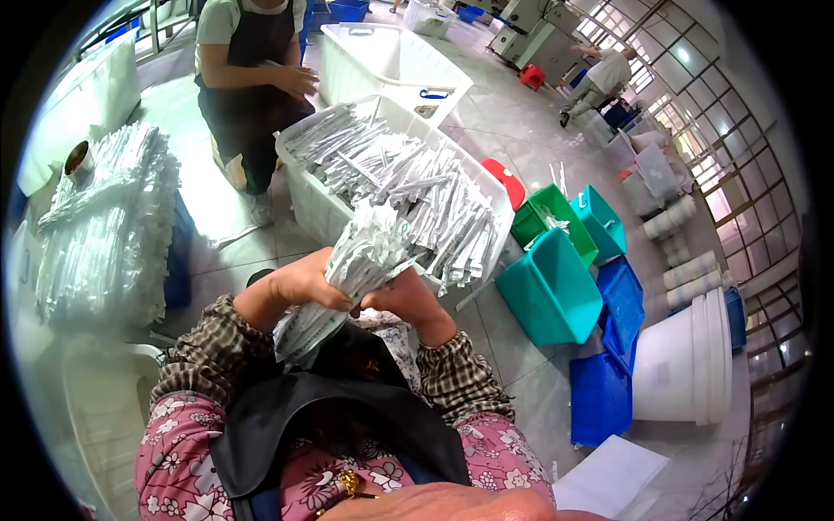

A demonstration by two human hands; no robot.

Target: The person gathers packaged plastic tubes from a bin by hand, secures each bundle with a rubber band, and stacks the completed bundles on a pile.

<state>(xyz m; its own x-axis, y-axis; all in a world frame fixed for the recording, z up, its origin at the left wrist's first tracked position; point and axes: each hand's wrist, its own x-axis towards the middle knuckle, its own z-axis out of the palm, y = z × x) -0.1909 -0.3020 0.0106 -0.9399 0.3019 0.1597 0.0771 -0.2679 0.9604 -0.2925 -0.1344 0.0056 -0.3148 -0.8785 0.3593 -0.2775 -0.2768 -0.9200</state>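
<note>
My left hand [306, 280] is wrapped round a thick bundle of long, thin white wrapped packets [363, 247]. The bundle stands tilted in front of my chest, its lower end reaching down past my left wrist. On the other side, my right hand [405, 300] is closed against the same bundle, with some fingers hidden behind it. Just beyond my hands stands a large white bin [306, 195], heaped with loose packets [421, 178] of the same kind. What the wrappers contain cannot be made out.
Behind the full bin stands another white bin [356, 43]. A person in a dark apron [252, 95] is beside it. Green and teal bins [547, 300], blue crates [599, 395] and white buckets [686, 360] stand at right. A tall packet stack [109, 234] is at left.
</note>
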